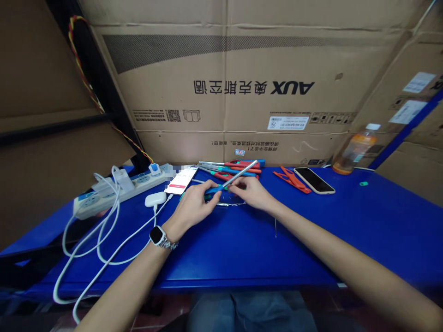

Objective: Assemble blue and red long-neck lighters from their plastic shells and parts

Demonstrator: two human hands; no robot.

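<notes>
My left hand (pixel 194 202) is closed around the blue handle of a tool with a thick, straight metal shaft (pixel 244 171), which looks like a nut driver. Its shaft slants up to the right. Close beside the shaft, my right hand (pixel 255 192) is closed with its fingers pinched; what they hold, if anything, is hidden. A bit of green shows by those fingers. Behind both hands lies a pile of red- and blue-handled screwdrivers (pixel 240 164). Below them a short metal piece (pixel 222 204) and thin wires lie on the blue table (pixel 221 249).
On the left are a white power strip (pixel 143 183) with looping cables, a white earbud case (pixel 155 199) and a lit phone (pixel 180 180). To the right are orange-red pliers (pixel 292 180), a dark-screened phone (pixel 314 180) and an orange drink bottle (pixel 356 150). Cardboard (pixel 224 60) stands behind.
</notes>
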